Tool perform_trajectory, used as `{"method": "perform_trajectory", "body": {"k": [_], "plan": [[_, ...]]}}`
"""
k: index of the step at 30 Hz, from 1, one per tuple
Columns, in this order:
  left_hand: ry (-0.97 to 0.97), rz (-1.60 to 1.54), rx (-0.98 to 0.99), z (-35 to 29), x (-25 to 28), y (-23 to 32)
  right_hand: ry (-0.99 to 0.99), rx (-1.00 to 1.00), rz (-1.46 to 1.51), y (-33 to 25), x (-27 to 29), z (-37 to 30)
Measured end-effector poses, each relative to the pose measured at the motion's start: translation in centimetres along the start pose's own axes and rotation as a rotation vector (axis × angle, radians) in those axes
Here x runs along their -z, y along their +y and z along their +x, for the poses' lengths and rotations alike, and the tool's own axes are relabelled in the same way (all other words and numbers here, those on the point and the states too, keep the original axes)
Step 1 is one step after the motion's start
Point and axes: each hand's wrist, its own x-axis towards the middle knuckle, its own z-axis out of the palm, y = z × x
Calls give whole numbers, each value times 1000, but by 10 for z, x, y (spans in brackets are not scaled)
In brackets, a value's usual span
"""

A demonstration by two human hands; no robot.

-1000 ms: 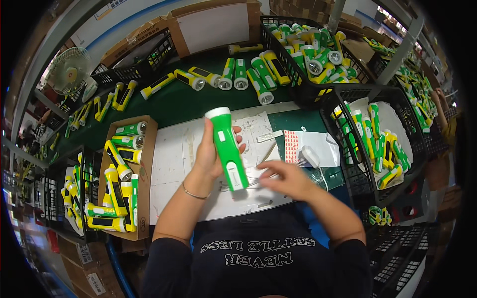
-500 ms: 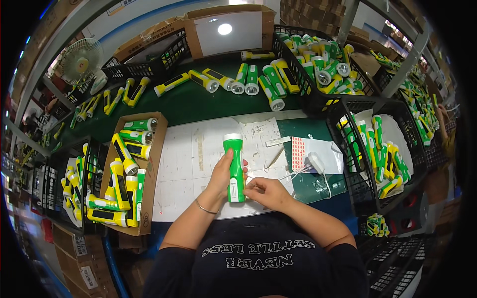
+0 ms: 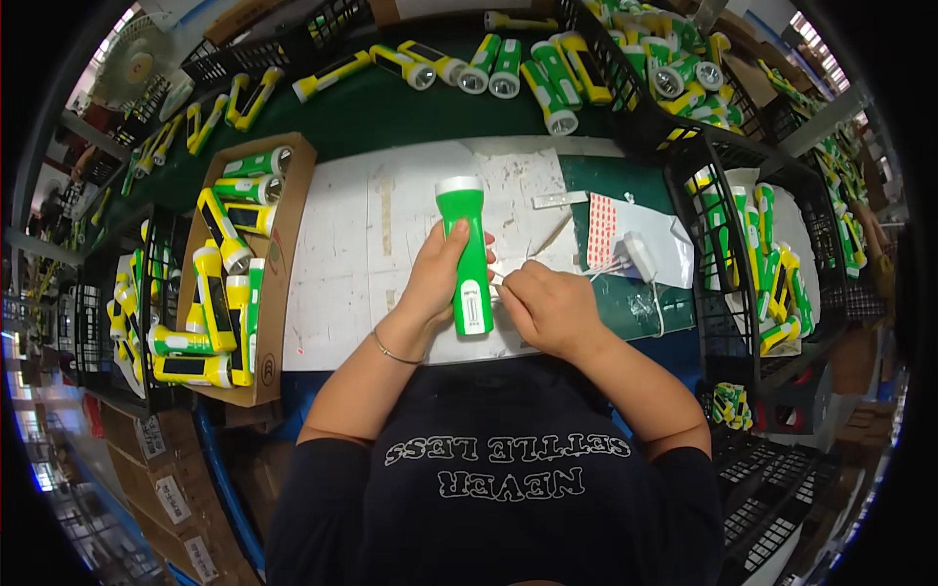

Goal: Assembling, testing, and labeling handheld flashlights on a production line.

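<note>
A green flashlight (image 3: pixel 469 256) with a white head and a white slider panel stands out over the white work sheet (image 3: pixel 337 244), its head pointing away from me. My left hand (image 3: pixel 437 271) is wrapped round its body, thumb on top. Close by its right side, my right hand (image 3: pixel 549 308) has its fingers pinched together on what looks like the thin white cable (image 3: pixel 614 266). The cable's end is mostly hidden by the fingers. That cable leads back to a white plug-in charger (image 3: pixel 640 256) on the right.
At left stands a cardboard box (image 3: pixel 293 220) of green and yellow flashlights, beside a black crate (image 3: pixel 156 230). More crates (image 3: pixel 718 264) of flashlights stand on the right. A row of flashlights (image 3: pixel 503 68) lies across the back. Red-dotted stickers (image 3: pixel 603 230) lie near the charger.
The view has tipped downward, so the table sits higher in it. The flashlight has turned slightly, showing its white panel at another angle. My right hand remains pinched close to its side.
</note>
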Motion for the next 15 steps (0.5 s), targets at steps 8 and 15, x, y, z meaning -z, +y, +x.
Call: {"method": "perform_trajectory", "body": {"k": [8, 15], "plan": [[-61, 239, -207, -6, -3, -10, -78, 84, -127, -2, -9, 1], [79, 103, -168, -2, 5, 11, -414, 331, 156, -29, 3, -28]]}}
